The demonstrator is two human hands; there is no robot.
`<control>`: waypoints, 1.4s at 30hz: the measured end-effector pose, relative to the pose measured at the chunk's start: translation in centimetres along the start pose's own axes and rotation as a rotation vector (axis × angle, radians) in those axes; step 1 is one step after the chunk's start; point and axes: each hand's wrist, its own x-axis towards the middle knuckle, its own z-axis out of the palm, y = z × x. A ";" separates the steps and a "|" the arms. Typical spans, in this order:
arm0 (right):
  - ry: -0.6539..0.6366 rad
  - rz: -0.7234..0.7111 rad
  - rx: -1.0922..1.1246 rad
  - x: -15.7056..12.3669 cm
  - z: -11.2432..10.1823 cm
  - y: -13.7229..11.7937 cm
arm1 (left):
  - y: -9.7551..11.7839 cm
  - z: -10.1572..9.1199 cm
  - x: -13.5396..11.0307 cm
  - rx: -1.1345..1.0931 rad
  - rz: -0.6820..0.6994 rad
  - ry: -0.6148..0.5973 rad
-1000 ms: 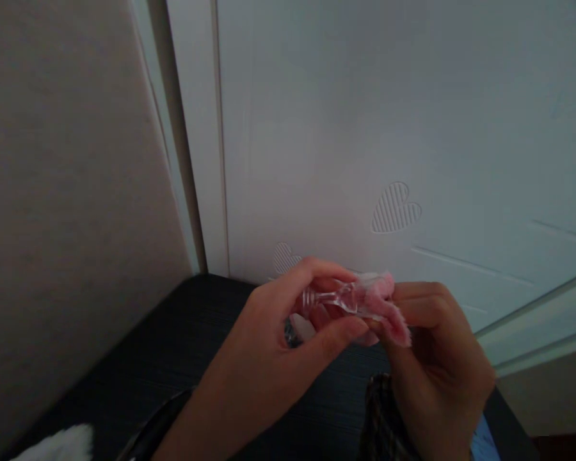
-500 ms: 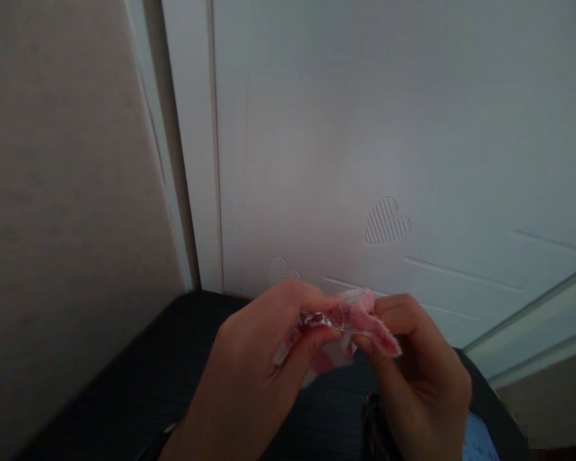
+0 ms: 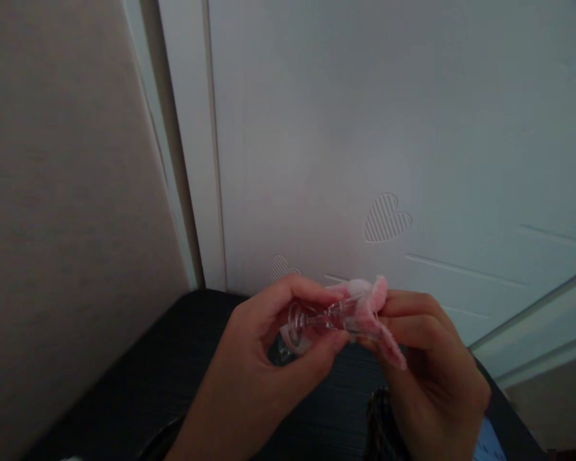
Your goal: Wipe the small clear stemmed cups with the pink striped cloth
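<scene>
A small clear stemmed glass (image 3: pixel 336 315) lies sideways between my two hands, its round foot pointing left. My left hand (image 3: pixel 256 362) is closed on it, with the thumb below and the fingers above the bowl. A fluffy pink cloth (image 3: pixel 368 308) covers the glass's mouth end, and part of it passes behind the glass. My right hand (image 3: pixel 432 358) pinches that cloth at the rim; some of its fingertips are hidden. Whether cloth is tucked inside the bowl I cannot tell.
Under my hands is a dark tabletop (image 3: pixel 125 384). A white panel with embossed hearts (image 3: pixel 388 219) stands right behind it, and a beige wall (image 3: pixel 67 192) borders the left. Something light blue (image 3: pixel 489 442) lies at lower right, partly behind my right hand.
The glass's foot and stem now show clearly, where cloth and fingers covered them before. Less cloth hangs below my left hand, and my right hand has shifted slightly right.
</scene>
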 end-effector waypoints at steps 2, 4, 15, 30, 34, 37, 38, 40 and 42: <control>-0.008 0.010 0.009 -0.1 -0.2 0.0 | 0.0 -0.1 -0.1 -0.001 -0.021 -0.013; -0.015 0.020 0.013 -0.2 -0.3 0.0 | -0.1 -0.1 -0.1 -0.022 -0.040 -0.023; -0.054 0.054 0.009 -0.4 -0.7 0.4 | -0.1 0.1 0.0 -0.025 -0.084 -0.027; -0.029 0.150 0.017 -0.8 -0.7 0.4 | -0.4 -0.2 0.1 0.179 0.053 0.031; -0.027 0.167 0.020 -0.9 -0.7 0.4 | -0.1 0.0 0.3 0.252 0.133 0.051; -0.014 0.166 0.032 -0.9 -0.7 0.5 | 0.1 0.1 0.2 0.256 0.156 0.066; -0.014 0.166 0.034 -0.9 -0.7 0.5 | 0.1 0.1 0.2 0.232 0.146 0.066; -0.020 0.178 0.028 -0.9 -0.7 0.5 | 0.0 0.2 0.1 0.144 0.105 0.077; -0.036 0.192 0.017 -0.8 -0.7 0.5 | -0.2 0.2 0.1 0.028 0.049 0.106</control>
